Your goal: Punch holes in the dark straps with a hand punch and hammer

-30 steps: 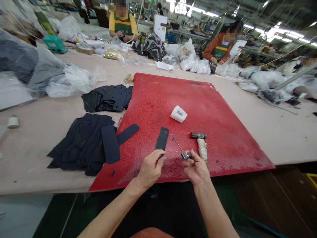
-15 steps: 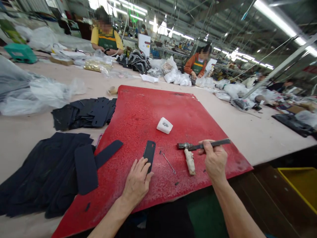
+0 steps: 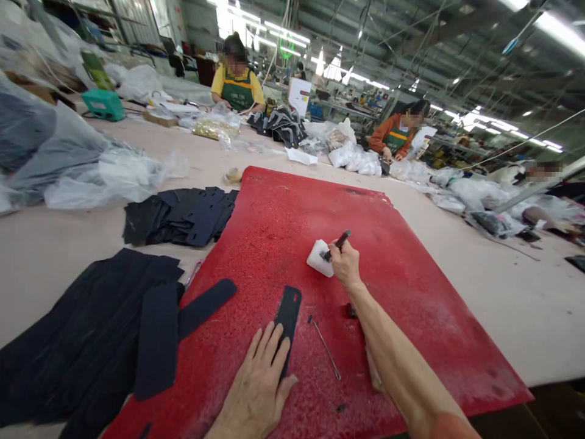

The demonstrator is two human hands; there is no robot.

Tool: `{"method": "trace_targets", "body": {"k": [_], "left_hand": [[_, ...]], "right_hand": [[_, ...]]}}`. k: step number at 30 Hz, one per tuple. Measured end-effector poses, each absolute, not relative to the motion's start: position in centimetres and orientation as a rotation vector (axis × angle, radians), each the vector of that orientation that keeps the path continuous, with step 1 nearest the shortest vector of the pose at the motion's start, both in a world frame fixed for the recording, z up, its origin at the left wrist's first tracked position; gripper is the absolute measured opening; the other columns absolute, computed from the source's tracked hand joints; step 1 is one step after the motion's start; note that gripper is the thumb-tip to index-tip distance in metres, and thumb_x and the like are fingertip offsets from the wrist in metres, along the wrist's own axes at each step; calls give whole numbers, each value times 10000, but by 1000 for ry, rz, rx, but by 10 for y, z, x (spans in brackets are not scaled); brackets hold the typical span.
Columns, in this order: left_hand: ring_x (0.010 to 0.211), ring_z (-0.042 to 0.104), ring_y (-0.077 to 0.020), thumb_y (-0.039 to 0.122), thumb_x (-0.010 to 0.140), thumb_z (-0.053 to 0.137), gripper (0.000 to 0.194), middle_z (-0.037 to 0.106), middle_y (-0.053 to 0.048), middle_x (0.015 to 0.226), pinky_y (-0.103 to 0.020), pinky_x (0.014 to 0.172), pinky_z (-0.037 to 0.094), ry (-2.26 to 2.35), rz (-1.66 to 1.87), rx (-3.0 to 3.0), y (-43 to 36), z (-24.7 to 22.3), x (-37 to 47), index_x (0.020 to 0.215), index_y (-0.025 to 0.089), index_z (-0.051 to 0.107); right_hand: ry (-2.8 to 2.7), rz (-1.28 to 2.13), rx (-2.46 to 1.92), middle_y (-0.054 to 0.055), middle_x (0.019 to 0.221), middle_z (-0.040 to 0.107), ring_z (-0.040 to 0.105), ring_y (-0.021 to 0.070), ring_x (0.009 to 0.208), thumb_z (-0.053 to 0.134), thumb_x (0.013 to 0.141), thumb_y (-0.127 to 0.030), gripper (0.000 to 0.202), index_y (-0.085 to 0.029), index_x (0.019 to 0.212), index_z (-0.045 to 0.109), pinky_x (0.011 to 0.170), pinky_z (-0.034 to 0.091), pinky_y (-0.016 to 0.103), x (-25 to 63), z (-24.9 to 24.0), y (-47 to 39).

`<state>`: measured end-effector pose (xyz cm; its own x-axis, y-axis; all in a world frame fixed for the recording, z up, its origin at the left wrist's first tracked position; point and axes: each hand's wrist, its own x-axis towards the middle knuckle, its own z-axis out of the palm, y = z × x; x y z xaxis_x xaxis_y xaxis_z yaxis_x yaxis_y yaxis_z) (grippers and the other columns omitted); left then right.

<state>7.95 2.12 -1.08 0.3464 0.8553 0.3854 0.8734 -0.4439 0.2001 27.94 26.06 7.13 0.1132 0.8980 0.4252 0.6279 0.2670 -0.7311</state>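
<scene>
My left hand (image 3: 258,384) lies with fingers spread on a dark strip (image 3: 290,311) that has a small slot at its far end. In my right hand (image 3: 346,263) is a short dark tool (image 3: 342,238), its lower end at the dark patch on a white block (image 3: 319,258). Between my arms a thin metal rod with a looped end (image 3: 326,349) rests on the red mat (image 3: 283,213). Partly hidden under my right forearm are the hammer (image 3: 351,310) and a pale piece (image 3: 375,373).
Dark fabric pieces (image 3: 91,329) are heaped at the left, with a second pile (image 3: 183,214) behind them. Plastic bags (image 3: 114,177) lie at the far left. Two people work across the table (image 3: 461,256).
My right hand has let go of the hammer, moved forward and left to the white block, and now holds a short dark tool. My left hand stays on the strip. The view has shifted.
</scene>
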Motion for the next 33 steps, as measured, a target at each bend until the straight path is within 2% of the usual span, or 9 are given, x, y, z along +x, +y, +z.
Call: {"method": "trace_targets", "body": {"k": [3, 8, 12, 14, 17, 22, 24, 28, 33], "left_hand": [[1318, 488, -354, 384, 857, 590, 525, 500, -165, 1443, -501, 998, 521, -1625, -679, -2543, 23, -12, 78, 1330, 155, 562], [1332, 474, -349, 374, 851, 592, 547, 478, -145, 1466, -502, 1015, 508, -1624, -695, -2566, 24, -19, 77, 1359, 177, 536], [1313, 492, -358, 366, 844, 597, 540, 493, -159, 1450, -508, 995, 520, -1598, -685, -2557, 25, -17, 76, 1339, 157, 554], [1307, 500, -352, 362, 845, 600, 531, 499, -156, 1446, -495, 991, 524, -1598, -696, -2547, 26, -15, 76, 1335, 162, 558], [1319, 489, -343, 352, 858, 595, 518, 498, -152, 1448, -486, 1001, 516, -1593, -689, -2547, 25, -14, 77, 1338, 162, 553], [1343, 456, -354, 359, 874, 583, 521, 487, -171, 1452, -518, 1014, 497, -1631, -690, -2561, 23, -12, 79, 1345, 141, 539], [1362, 431, -353, 349, 877, 579, 516, 480, -176, 1456, -526, 1038, 475, -1679, -712, -2589, 22, -8, 80, 1345, 136, 535], [1401, 370, -355, 352, 878, 581, 525, 458, -189, 1469, -553, 1092, 410, -1799, -753, -2658, 18, 0, 87, 1346, 121, 524], [1416, 319, -396, 337, 861, 600, 568, 413, -228, 1486, -588, 1111, 362, -2042, -802, -2580, 12, 2, 110, 1358, 82, 497]], "right_hand": [[-1649, 420, -1462, -11, 545, 592, 569, 160, 496, 532, 817, -437, 267, -187, 796, 624, 546, 436, 266, 288, 64, 265], [-1585, 361, -1470, 17, 687, 652, 623, 159, 598, 443, 898, -445, 336, -174, 1002, 612, 622, 470, 267, 295, 67, 268], [-1660, 421, -1477, -1, 566, 604, 585, 157, 522, 533, 833, -417, 252, -184, 799, 625, 559, 440, 257, 288, 62, 269], [-1668, 431, -1469, -10, 553, 600, 585, 154, 511, 526, 839, -421, 257, -186, 820, 629, 554, 439, 252, 287, 62, 269], [-1618, 400, -1456, 5, 652, 649, 616, 151, 566, 457, 883, -432, 313, -179, 963, 622, 599, 458, 254, 288, 61, 268], [-1643, 483, -1455, -15, 535, 594, 576, 152, 492, 584, 773, -417, 238, -185, 754, 635, 538, 437, 254, 289, 60, 270], [-1605, 514, -1458, -24, 520, 589, 575, 150, 474, 599, 764, -417, 242, -179, 772, 644, 526, 437, 253, 288, 67, 267], [-1438, 560, -1457, -14, 586, 624, 596, 141, 510, 540, 833, -463, 328, -159, 882, 651, 546, 463, 254, 285, 84, 228], [-1268, 802, -1447, 0, 626, 646, 529, 109, 468, 622, 817, -491, 358, -140, 850, 676, 482, 429, 234, 277, 90, 135]]}}
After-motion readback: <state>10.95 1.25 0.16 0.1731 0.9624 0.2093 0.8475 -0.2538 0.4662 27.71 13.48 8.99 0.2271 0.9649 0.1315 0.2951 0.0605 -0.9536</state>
